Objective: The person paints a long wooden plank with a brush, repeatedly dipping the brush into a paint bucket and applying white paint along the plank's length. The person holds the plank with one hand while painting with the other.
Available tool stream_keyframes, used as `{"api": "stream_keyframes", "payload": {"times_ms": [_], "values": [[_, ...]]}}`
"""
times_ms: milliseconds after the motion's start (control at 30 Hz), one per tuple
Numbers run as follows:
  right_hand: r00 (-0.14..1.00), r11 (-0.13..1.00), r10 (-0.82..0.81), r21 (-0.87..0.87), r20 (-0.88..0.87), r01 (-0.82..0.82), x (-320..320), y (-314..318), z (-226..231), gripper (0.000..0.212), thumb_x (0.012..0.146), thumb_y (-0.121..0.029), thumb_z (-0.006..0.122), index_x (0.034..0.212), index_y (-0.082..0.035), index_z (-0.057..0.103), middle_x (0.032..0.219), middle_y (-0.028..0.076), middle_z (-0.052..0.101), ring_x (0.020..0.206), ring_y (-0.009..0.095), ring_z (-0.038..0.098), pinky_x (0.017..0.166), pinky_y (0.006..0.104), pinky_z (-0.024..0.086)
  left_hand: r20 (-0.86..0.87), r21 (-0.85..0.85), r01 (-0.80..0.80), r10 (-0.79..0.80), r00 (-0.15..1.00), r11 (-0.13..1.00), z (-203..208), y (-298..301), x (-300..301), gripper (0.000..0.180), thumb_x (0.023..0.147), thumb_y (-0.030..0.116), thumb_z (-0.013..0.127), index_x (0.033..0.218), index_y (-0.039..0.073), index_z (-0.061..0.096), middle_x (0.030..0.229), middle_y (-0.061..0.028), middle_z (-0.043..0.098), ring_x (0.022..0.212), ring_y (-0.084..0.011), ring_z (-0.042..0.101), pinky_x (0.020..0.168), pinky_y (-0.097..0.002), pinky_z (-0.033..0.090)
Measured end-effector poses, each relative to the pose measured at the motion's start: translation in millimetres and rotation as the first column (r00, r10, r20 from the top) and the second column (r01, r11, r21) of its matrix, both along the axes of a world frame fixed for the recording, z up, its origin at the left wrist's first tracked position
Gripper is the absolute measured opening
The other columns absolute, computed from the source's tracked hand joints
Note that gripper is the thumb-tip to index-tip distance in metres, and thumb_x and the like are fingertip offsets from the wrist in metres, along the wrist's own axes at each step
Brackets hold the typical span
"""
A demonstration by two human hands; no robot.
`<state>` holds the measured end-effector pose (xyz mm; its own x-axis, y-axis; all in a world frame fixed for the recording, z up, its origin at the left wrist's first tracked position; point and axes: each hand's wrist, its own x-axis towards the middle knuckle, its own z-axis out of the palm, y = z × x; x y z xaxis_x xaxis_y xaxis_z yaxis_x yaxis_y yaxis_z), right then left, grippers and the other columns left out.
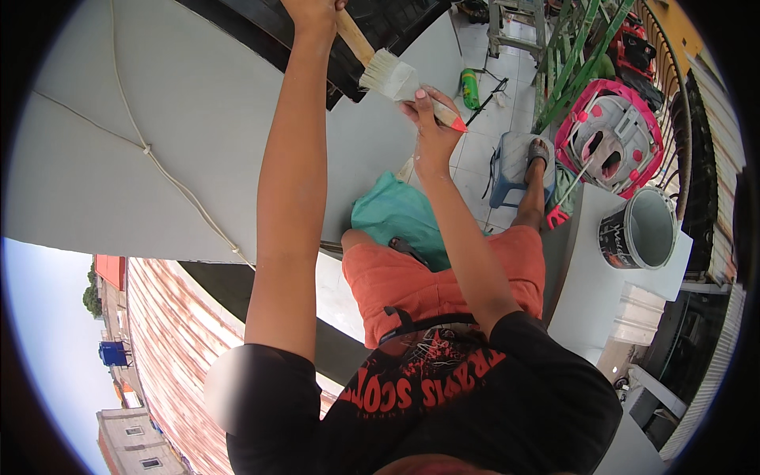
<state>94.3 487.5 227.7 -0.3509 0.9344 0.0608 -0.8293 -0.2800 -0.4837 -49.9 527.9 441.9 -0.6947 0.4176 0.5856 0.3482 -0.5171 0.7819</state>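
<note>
My right hand [434, 133] is closed around a paintbrush [402, 79] in front of me. The brush has pale bristles, a whitish band and a wooden handle with a red tip. Its bristles point up and left, against the lower end of a wooden stick [355, 38]. My left arm is stretched up to the top edge, where my left hand [310, 8] is partly cut off. Its fingers appear wrapped round the stick's upper end. Behind the stick is a dark panel [380, 24] beside a pale grey wall [206, 111].
Cords [146, 149] cross the wall. One foot rests on a blue stool [507, 170]. A paint bucket [617, 236] stands on a ledge [576, 277] at right. Nearby are a green ladder [571, 67], pink-rimmed frame [657, 150], green bottle [470, 89] and teal cloth [396, 207]. A corrugated roof [186, 348] lies below left.
</note>
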Motion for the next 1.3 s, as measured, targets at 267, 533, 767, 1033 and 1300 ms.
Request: {"api": "stream_keyframes", "payload": {"times_ms": [267,533,767,1033,1300], "values": [[0.964,0.954,0.030,-0.296,0.264,0.051,22,5,-144,0.031,0.092,-0.011,0.078,0.112,0.009,0.064,0.100,0.016,0.069,0.085,0.023,0.072,0.081,0.0351,0.066,0.086,-0.144,0.483,-0.476,0.875,0.863,13,-19,-23,0.034,0.100,0.039,0.055,0.076,0.018,0.045,0.050,0.0055,0.030,0.034,-0.0083,0.025,0.034,-0.0251,0.026],[0.989,0.990,0.141,-0.003,0.049,-0.141,8,19,-21,0.035,0.091,-0.018,0.082,0.109,0.006,0.063,0.097,0.015,0.071,0.081,0.022,0.073,0.077,0.0347,0.065,0.112,-0.143,0.686,-0.677,0.727,0.713,14,-33,-37,0.029,0.097,0.031,0.056,0.077,0.015,0.042,0.048,0.0057,0.031,0.037,-0.0079,0.026,0.043,-0.0270,0.032],[0.940,0.999,0.045,-0.041,0.339,-0.033,12,-17,-141,0.030,0.096,-0.018,0.076,0.102,0.009,0.066,0.095,0.017,0.074,0.079,0.022,0.075,0.071,0.0330,0.065,0.089,-0.189,0.530,-0.523,0.848,0.827,20,-38,-29,0.026,0.093,0.030,0.054,0.074,0.018,0.040,0.048,0.0069,0.026,0.039,-0.0070,0.021,0.046,-0.0256,0.029],[0.996,0.997,-0.036,0.073,0.084,0.030,10,2,-20,0.028,0.097,-0.019,0.076,0.099,0.005,0.061,0.089,0.015,0.072,0.076,0.022,0.075,0.070,0.0346,0.064,0.063,-0.151,0.496,-0.492,0.868,0.855,9,-32,-31,0.029,0.098,0.033,0.053,0.076,0.018,0.044,0.050,0.0068,0.027,0.038,-0.0063,0.022,0.043,-0.0246,0.028],[0.910,0.972,-0.112,-0.144,0.400,0.183,10,-16,-158,0.028,0.097,-0.018,0.075,0.097,0.005,0.058,0.086,0.015,0.071,0.075,0.022,0.075,0.068,0.0332,0.063,0.012,-0.129,0.184,-0.184,0.983,0.974,13,-36,-19,0.027,0.098,0.030,0.051,0.079,0.013,0.041,0.055,0.0035,0.025,0.044,-0.0095,0.020,0.048,-0.0274,0.029]]}}
